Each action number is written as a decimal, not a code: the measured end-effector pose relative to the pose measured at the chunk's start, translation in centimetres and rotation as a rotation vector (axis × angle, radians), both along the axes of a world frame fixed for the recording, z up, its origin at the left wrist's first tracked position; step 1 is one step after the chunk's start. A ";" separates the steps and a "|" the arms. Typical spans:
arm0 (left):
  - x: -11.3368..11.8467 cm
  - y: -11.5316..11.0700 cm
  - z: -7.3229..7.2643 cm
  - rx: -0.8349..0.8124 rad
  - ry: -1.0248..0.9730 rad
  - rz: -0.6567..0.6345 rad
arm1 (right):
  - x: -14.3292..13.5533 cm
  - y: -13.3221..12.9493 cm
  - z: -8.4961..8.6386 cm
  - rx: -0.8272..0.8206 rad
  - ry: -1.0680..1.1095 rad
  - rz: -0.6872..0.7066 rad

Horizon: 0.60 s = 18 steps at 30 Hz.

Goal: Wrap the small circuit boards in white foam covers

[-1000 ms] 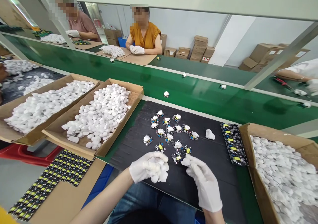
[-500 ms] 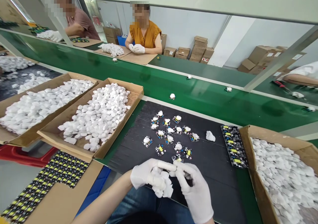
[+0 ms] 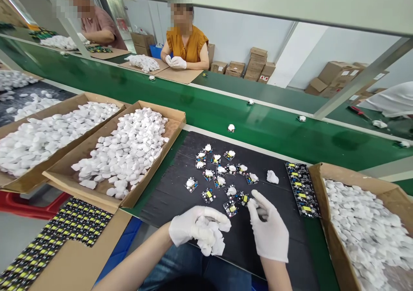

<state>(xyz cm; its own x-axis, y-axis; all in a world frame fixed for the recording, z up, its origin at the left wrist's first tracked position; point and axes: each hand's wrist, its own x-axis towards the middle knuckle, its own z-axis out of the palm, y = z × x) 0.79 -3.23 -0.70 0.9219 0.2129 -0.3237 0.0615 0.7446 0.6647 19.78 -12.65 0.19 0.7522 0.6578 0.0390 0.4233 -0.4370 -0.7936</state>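
Note:
My left hand (image 3: 187,226), in a white glove, is closed around a clump of soft white putty-like lumps (image 3: 209,239) above the near edge of the black mat (image 3: 167,205). Just right of it, my right hand (image 3: 271,231), also gloved, has its thumb and index finger apart beside a small circuit board (image 3: 242,198) with a yellow part. Its other fingers are curled and partly hidden. Another board (image 3: 230,208) lies bare between the hands. Beyond them sit several small boards topped with white lumps, such as one board (image 3: 191,184) at the left.
Cardboard trays of white lumps stand left (image 3: 177,119) and right (image 3: 325,226). A joined board panel (image 3: 301,190) and a loose white lump (image 3: 272,176) lie on the mat. A green conveyor (image 3: 200,110) carries boards. Across it, a person in an orange top (image 3: 187,46) works.
My right hand has moved away from the left, rightward and towards the boards, and its fingers have spread. My left hand stays with the white clump. Boards on the conveyor have shifted right.

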 end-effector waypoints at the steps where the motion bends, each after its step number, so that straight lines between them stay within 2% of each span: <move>1: 0.0 0.0 0.0 0.007 -0.003 -0.004 | 0.2 0.2 -0.1 -0.025 -0.113 0.033; 4: 0.1 0.0 0.0 0.000 0.000 -0.019 | 0.4 0.9 -0.8 -0.027 -0.395 0.142; 7: 0.2 0.0 0.2 -0.012 0.008 -0.010 | 0.3 1.4 -1.6 -0.098 -0.501 0.155; 9: 0.2 0.0 0.3 -0.014 -0.001 -0.007 | 0.2 1.6 -1.9 -0.125 -0.457 0.144; 13: 0.2 0.1 0.1 -0.002 0.022 -0.023 | 0.4 1.7 -2.1 -0.071 -0.252 0.124; 18: 0.1 0.2 0.2 -0.001 0.017 -0.028 | 0.4 -0.1 -0.7 0.064 -0.072 0.085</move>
<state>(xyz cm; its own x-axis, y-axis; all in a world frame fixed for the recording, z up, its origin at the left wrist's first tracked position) 0.89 -3.05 -0.51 0.9219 0.1870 -0.3394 0.0932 0.7432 0.6626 20.18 -12.71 -0.52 0.6878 0.7133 0.1346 0.5134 -0.3469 -0.7849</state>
